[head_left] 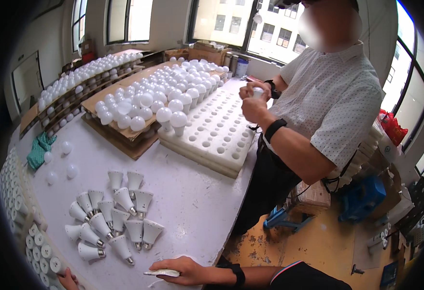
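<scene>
At the bottom left edge, my left hand (68,280) shows only its fingers, closed around the edge of a round white bulb housing (55,264) in a row of similar ones. My right hand (184,270) rests on the table near the front edge, its fingers folded over a white cloth (163,273). Ahead of both hands lies a loose heap of white cone-shaped bulb housings (119,220) with metal screw bases. Several frosted dome covers (72,170) lie farther left on the table.
Across the table, a co-worker (318,92) holds a bulb (257,92) in both hands above a holed white foam tray (214,145). Many domed bulbs (139,99) stand on cardboard behind. A green cloth (41,150) lies left. Blue stools (364,195) stand on the floor.
</scene>
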Available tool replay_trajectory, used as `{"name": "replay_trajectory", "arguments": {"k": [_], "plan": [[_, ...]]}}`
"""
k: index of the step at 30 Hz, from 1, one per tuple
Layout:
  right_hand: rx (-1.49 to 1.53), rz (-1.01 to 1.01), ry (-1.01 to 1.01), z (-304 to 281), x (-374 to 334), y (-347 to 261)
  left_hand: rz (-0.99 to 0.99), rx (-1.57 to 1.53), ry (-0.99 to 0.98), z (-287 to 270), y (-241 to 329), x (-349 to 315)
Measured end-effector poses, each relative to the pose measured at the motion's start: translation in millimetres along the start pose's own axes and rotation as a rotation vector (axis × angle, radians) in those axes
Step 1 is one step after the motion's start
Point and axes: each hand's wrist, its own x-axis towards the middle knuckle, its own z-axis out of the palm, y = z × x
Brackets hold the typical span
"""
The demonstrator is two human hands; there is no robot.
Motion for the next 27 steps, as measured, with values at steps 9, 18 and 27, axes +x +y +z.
{"name": "replay_trajectory", "arguments": {"k": [9, 18, 27], "plan": [[-0.049, 0.023, 0.042, -8.3, -1.7, -5.5, 0.122, 0.004, -0.097, -14.7, 37.7, -42.0], [-0.062, 0.017, 0.065, -13.2, 1.8, -13.3, 0.077, -0.121, 0.019, -21.0, 58.6, -87.4], [-0.121, 0.001, 0.027, -6.6, 0.2, -19.1, 0.329, -0.702, 0.223, -33.4, 61.8, -107.7]]}}
